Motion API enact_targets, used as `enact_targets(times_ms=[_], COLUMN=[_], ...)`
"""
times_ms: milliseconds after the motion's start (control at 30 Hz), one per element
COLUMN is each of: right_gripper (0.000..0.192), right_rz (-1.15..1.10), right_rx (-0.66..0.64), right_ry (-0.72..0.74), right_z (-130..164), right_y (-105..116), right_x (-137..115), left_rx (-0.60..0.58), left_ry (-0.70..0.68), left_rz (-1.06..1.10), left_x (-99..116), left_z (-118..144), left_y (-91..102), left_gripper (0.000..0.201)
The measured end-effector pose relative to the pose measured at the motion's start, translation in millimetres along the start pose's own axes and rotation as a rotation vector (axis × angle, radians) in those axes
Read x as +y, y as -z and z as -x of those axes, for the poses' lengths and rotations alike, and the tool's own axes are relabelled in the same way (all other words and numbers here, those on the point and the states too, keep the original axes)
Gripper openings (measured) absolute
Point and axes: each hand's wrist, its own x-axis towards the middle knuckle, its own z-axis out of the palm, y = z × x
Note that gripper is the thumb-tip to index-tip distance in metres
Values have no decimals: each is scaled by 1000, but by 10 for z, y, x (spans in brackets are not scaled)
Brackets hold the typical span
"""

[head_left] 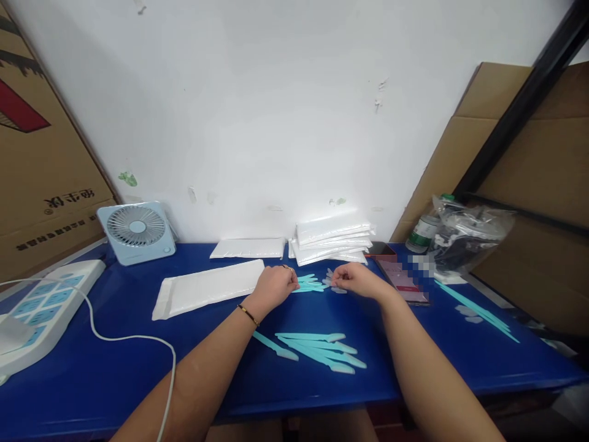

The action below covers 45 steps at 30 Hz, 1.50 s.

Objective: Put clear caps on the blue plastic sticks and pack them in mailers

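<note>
Hands meet at frame centre over a small heap of teal razors (309, 283). Left hand (275, 287) is curled, fingertips pinched on the heap's left end; gold bracelet on that wrist, ring on a finger. Right hand (356, 279) is closed too, fingers pinching what looks like one of the clear caps (332, 281) lying loose just beside the heap; exact grip too small to tell.

Below the hands, lower centre, a finished-looking group of capped razors (317, 350) lies fanned on the blue table (115, 374), caps on their right ends. So some pieces look done, while the centre heap looks still uncapped.

More teal razors (478, 310) lie at right, near a crumpled plastic bag (469, 236). White pouches: one flat (207, 288) left of the hands, a stack (332, 242) behind them by the wall. Fan (137, 232) and power strip (43, 307) at far left.
</note>
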Motion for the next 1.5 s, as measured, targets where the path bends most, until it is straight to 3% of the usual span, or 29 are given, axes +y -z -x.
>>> enact_targets(times_ms=[100, 200, 367, 500, 600, 767, 867, 967, 1100, 1200, 1267, 1400, 1500], right_gripper=[21, 20, 20, 20, 23, 30, 28, 26, 25, 23, 27, 28, 26], right_rz=[100, 153, 153, 139, 48, -79, -76, -96, 3, 125, 164, 172, 154], right_rx=[146, 199, 247, 237, 187, -138, -210, -117, 141, 223, 271, 332, 324], right_ry=[-58, -75, -54, -47, -12, 81, 78, 45, -13, -33, -31, -18, -6], right_z=[-39, -54, -20, 7, 32, 82, 77, 33, -47, -73, -66, -29, -3], right_y=[44, 62, 93, 111, 101, 9, -53, -64, -22, 6, 25, 66, 85], right_x=[139, 177, 113, 71, 7, -197, -245, -148, 69, 135, 124, 75, 39], left_rx=[29, 34, -249, -315, -267, -90, -41, -13, 15, 39, -20, -275, -314], left_ry=[7, -48, -302, -338, -279, -196, -144, -89, 0, -31, -139, -366, -375], left_rz=[-19, 40, 241, 153, 66, -34, -61, -84, -88, -25, 86, 214, 157], left_x=[-67, -40, 220, 398, 416, 298, 217, 128, 22, 48, 139, 388, 480], left_z=[-16, 17, 184, 273, 264, 177, 119, 53, -9, 29, 103, 268, 303], left_y=[-1, 10, 45, 18, -30, -99, -80, -28, 17, 43, 62, 44, -31], left_gripper=[13, 20, 28, 18, 12, 13, 15, 15, 14, 16, 19, 26, 16])
